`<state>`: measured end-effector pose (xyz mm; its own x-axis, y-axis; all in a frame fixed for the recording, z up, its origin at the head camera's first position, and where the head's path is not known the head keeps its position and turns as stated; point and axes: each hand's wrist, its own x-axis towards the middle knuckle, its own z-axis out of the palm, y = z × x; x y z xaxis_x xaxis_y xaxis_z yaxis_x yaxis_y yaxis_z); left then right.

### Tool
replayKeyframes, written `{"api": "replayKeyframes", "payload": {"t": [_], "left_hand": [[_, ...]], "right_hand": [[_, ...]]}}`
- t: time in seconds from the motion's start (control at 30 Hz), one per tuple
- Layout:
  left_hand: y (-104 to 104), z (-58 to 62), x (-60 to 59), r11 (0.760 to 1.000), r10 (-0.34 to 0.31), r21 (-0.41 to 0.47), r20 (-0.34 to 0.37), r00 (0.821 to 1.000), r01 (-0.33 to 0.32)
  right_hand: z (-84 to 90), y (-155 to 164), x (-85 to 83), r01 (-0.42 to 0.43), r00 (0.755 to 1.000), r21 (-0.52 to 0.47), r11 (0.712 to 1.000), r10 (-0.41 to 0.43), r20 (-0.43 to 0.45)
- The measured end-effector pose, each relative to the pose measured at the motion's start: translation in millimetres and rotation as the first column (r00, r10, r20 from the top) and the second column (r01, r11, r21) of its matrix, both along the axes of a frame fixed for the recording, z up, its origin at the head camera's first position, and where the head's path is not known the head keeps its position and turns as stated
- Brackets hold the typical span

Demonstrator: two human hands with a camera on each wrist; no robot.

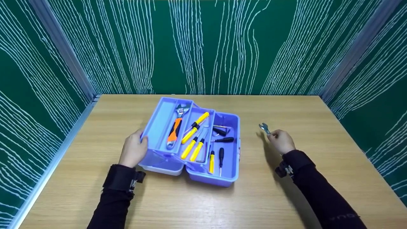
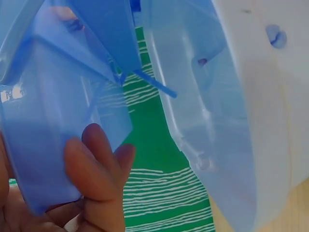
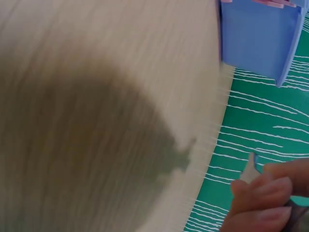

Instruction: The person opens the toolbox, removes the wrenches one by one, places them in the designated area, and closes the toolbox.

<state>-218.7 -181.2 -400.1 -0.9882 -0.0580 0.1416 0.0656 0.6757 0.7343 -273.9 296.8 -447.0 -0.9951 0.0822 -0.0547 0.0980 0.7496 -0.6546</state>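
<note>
A blue-purple toolbox (image 1: 237, 149) stands unfolded on the table, its stepped trays spread to the left. My left hand (image 1: 133, 149) grips the outer edge of the leftmost tray; in the left wrist view the fingers (image 2: 94, 169) curl round the tray wall. To the right of the box, my right hand (image 1: 281, 141) pinches a small silver open-ended wrench (image 1: 264, 127) above the table, its jaw end pointing away from me. An adjustable wrench (image 1: 174, 128) with an orange and black handle lies in a tray. Yellow-handled screwdrivers (image 1: 189, 148) fill the neighbouring tray.
Black-handled screwdrivers (image 1: 221, 154) and a yellow-handled one (image 1: 211, 162) lie in the toolbox's deep bottom section. An L-shaped hex key (image 1: 201, 160) sits at the middle tray's near end. Green panels with white lines (image 1: 210, 47) enclose the wooden table (image 1: 286, 108).
</note>
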Motion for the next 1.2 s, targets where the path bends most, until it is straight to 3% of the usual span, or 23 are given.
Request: {"api": "replayKeyframes", "payload": {"t": [0.27, 0.63, 0.77, 1.2], "left_hand": [[2, -0.6, 0.6, 1.000, 0.005, -0.003, -0.005, 1.000, -0.005], [2, -1.5, -0.4, 1.000, 0.001, 0.005, 0.004, 1.000, -0.001], [1, -2.4, -1.2, 1.000, 0.000, 0.011, 0.013, 1.000, 0.000], [0, -3.7, -1.3, 1.000, -0.003, 0.010, 0.007, 1.000, 0.003]], "right_hand": [[-4.1, -1, 1.2, -0.033, 0.995, 0.039, 0.999, 0.029, 0.100], [-9.6, -1, 3.1, -0.055, 0.989, 0.026, 0.998, 0.051, 0.138], [-10.4, -1, 2.8, -0.053, 0.981, -0.011, 0.999, 0.054, 0.187], [-9.8, -3, 2.2, -0.077, 0.950, 0.014, 0.997, 0.069, 0.304]]}}
